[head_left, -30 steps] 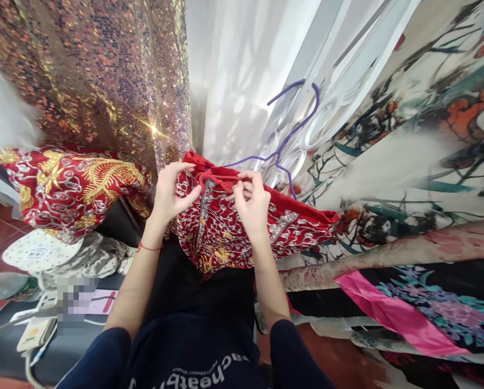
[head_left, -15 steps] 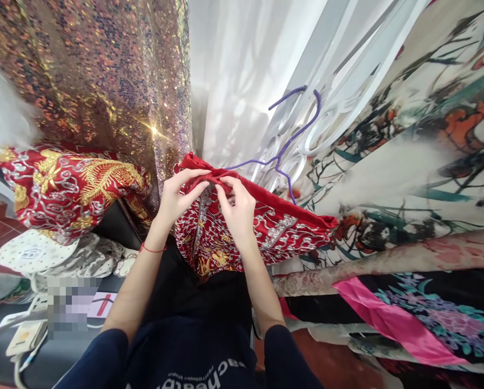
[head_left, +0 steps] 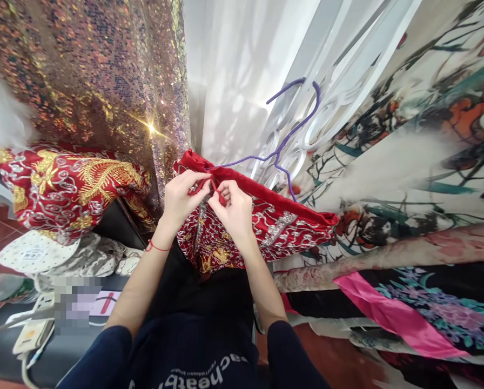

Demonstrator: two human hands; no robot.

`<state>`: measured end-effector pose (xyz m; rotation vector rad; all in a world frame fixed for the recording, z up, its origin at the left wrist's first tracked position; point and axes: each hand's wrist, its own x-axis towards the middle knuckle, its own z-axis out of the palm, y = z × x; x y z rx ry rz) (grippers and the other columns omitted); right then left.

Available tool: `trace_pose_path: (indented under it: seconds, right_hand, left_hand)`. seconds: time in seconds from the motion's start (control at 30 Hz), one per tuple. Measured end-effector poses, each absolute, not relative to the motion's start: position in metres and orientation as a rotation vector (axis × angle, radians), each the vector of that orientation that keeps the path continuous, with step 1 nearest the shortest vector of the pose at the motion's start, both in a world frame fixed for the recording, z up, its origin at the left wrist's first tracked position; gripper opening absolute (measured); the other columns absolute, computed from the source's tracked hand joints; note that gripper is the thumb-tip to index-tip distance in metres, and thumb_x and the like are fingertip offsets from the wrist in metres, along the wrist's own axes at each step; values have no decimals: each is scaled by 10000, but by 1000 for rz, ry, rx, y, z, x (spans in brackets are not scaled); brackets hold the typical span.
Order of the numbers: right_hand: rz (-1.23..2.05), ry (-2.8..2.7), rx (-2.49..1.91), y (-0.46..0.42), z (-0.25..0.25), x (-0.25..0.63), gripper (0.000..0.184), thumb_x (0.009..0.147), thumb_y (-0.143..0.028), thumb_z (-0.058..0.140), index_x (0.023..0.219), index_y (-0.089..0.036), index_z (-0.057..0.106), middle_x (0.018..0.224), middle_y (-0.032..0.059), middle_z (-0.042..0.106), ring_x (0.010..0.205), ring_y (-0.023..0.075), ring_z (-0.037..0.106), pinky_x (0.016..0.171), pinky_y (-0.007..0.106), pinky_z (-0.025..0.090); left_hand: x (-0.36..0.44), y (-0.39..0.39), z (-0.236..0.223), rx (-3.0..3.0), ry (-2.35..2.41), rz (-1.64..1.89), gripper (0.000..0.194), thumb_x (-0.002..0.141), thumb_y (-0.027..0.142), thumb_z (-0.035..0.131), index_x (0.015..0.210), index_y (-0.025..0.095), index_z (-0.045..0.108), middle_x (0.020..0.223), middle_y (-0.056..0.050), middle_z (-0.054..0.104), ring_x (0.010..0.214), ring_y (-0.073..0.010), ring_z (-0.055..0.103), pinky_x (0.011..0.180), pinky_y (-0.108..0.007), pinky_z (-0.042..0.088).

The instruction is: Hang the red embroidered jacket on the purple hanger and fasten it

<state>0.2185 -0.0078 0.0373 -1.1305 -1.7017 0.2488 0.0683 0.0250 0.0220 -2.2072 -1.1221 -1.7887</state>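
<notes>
A red garment (head_left: pixel 278 224) with silver and gold embroidery hangs in front of me on a purple hanger (head_left: pixel 290 135). At its upper edge, my left hand (head_left: pixel 181 197) and my right hand (head_left: pixel 234 208) are both closed in a pinch on a thin red cord (head_left: pixel 214 186). The two hands are close together, almost touching. A red thread bracelet circles my left wrist.
A sequined gold fabric (head_left: pixel 96 75) hangs at the back left, a white curtain (head_left: pixel 234 70) in the middle. A second red embroidered cloth (head_left: pixel 67 183) lies at left. Floral printed fabrics (head_left: pixel 408 162) and a pink strip (head_left: pixel 391 316) fill the right. A power strip (head_left: pixel 33 332) lies lower left.
My hands have drawn closer together at the garment's top edge, and the red cord now shows pinched between their fingers. The garment has stayed on its hanger.
</notes>
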Motion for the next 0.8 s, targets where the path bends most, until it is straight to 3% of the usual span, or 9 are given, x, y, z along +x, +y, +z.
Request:
trace_pose_path:
  seconds: [0.2,0.33,0.47,0.6,0.8]
  right_hand:
    - [297,-1796,-1156,-28,42,212,46,794,-254,550,781,-238,509,621,-69,537,534,97,492,562,219,418]
    - [342,-1806,-1168,-34,43,216,221,903,-363,585,734,-226,544,636,-55,614,522,84,539,571,218,417]
    - [313,-1695,-1334,-21,33,221,176,950,-378,585,956,-213,647,736,-28,703,564,106,611,620,240,443]
    - [489,-1790,-1333,-6,22,217,316,907,-423,673,1132,-202,657,699,-43,705,547,113,610,626,241,453]
    - [456,-1813,-1257,-3,17,210,127,933,-305,587,918,-225,685,600,-70,603,504,93,535,578,218,416]
  left_hand:
    - [59,28,26,-2103,-1199,-1832,138,897,212,643,993,230,740,878,-14,745,708,-126,639,678,-270,510]
    - [48,27,32,-2245,-1179,-1904,123,917,258,652,997,232,743,915,-17,758,770,-127,673,713,-264,534]
    - [48,23,33,-2201,-1283,-2248,178,960,349,620,1076,239,696,963,-30,752,804,-126,718,717,-252,566]
    - [50,24,31,-2140,-1369,-2481,253,943,454,632,1094,251,618,918,-23,725,751,-121,718,686,-250,581]
    - [44,30,30,-2135,-1415,-2494,284,850,444,746,994,243,607,953,-26,692,845,-119,695,775,-249,578]
